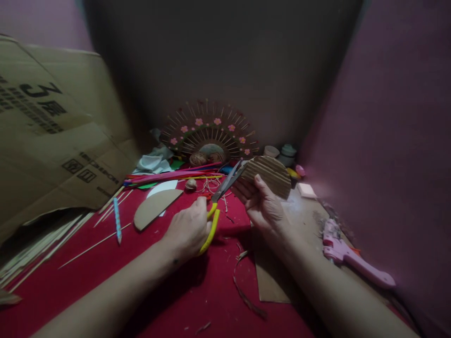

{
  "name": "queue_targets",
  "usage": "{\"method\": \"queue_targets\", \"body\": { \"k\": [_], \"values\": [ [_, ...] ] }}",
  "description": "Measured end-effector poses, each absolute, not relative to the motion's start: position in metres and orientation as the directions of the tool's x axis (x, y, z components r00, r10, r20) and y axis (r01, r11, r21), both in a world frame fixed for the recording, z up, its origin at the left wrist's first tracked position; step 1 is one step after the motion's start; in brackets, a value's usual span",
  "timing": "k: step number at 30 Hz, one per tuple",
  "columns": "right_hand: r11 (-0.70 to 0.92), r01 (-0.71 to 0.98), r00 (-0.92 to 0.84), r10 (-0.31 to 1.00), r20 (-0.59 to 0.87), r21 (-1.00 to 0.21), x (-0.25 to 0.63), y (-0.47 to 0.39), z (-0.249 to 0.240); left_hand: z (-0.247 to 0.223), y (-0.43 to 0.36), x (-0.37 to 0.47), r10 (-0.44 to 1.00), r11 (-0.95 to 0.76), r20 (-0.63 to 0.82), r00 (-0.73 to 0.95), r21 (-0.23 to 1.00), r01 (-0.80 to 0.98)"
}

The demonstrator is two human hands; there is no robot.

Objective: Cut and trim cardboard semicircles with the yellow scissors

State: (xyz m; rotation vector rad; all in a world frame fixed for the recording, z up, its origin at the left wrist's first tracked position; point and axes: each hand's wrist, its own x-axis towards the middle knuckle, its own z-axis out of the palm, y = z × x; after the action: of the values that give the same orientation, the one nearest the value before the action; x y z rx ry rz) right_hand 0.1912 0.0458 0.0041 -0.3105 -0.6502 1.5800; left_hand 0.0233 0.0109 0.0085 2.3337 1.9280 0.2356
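Note:
In the middle of the view, my left hand (188,227) is closed around the yellow handles of a pair of scissors (221,191). The blades point up and to the right, parted a little, and their tips reach the left edge of a brown, ridged cardboard piece (270,172) with a rounded outline. My right hand (264,204) grips that piece from below, thumb on the near side and fingers behind it. Left of the scissors, a plain cardboard half-disc (155,209) lies on the red cloth, partly over a white piece.
A blue pencil (117,220) and thin sticks (95,246) lie at left beside a large cardboard box (63,122). A flowered stick fan (211,129) stands at the back. A pink glue gun (352,258) rests at right on cardboard. Twine scraps (243,291) lie in front.

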Motion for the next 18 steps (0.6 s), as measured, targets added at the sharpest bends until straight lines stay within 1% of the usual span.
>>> {"method": "queue_targets", "body": {
  "k": [6,10,14,18],
  "values": [
    [-0.043,-0.819,-0.161,0.974,0.157,-0.572,0.1873,0.0432,0.0019,0.0041,0.0120,0.0212,0.979,-0.201,0.066,0.192,0.177,0.963],
    [-0.040,-0.808,-0.156,0.976,0.149,-0.588,0.1869,0.0421,0.0004,0.0059,0.0109,0.0211,0.976,-0.219,0.058,0.212,0.200,0.955],
    [-0.012,-0.795,-0.128,0.981,0.148,-0.607,0.1871,0.0414,0.0008,0.0060,0.0118,0.0217,0.975,-0.223,0.033,0.220,0.198,0.955],
    [-0.018,-0.804,-0.121,0.984,0.134,-0.594,0.1867,0.0408,0.0023,0.0071,0.0125,0.0225,0.973,-0.231,0.027,0.230,0.197,0.953]
  ]
}}
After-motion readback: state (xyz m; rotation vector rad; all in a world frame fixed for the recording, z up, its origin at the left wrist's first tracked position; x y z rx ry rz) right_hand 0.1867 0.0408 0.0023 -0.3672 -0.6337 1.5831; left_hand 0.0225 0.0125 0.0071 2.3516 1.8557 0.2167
